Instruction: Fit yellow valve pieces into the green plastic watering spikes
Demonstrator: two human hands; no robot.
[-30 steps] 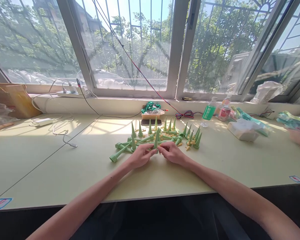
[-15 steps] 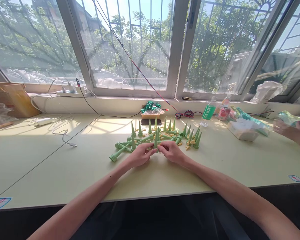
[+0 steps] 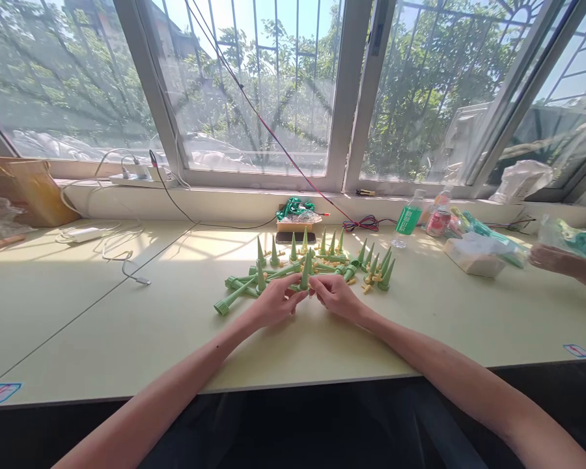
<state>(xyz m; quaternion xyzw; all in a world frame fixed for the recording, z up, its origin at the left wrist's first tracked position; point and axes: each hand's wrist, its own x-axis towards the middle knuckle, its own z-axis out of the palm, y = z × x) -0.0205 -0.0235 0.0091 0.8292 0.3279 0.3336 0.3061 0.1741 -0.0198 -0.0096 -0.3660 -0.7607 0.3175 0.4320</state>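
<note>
My left hand [image 3: 276, 301] is closed round the base of a green plant watering spike [image 3: 305, 273], which stands point up. My right hand [image 3: 336, 298] pinches at the right side of that same base. What its fingertips hold is mostly hidden; only a small pale tip shows under them. Behind and around both hands, several more green spikes stand upright, such as one at the right [image 3: 386, 277]. Other green spikes [image 3: 234, 298] lie on their sides to the left. Small yellow valve pieces [image 3: 368, 286] are scattered among them.
A small box with green stuff [image 3: 297, 218] and a dark phone [image 3: 295, 238] lie at the back. A bottle [image 3: 408, 220], a can [image 3: 438, 223] and a tissue pack [image 3: 474, 255] stand right. Another person's hand [image 3: 557, 259] handles plastic bags. Cables [image 3: 122, 257] lie left.
My hands stay at the same spike, with the right fingers shifting only slightly at its base. At the far right, the other person's hand and the plastic bag have moved a little.
</note>
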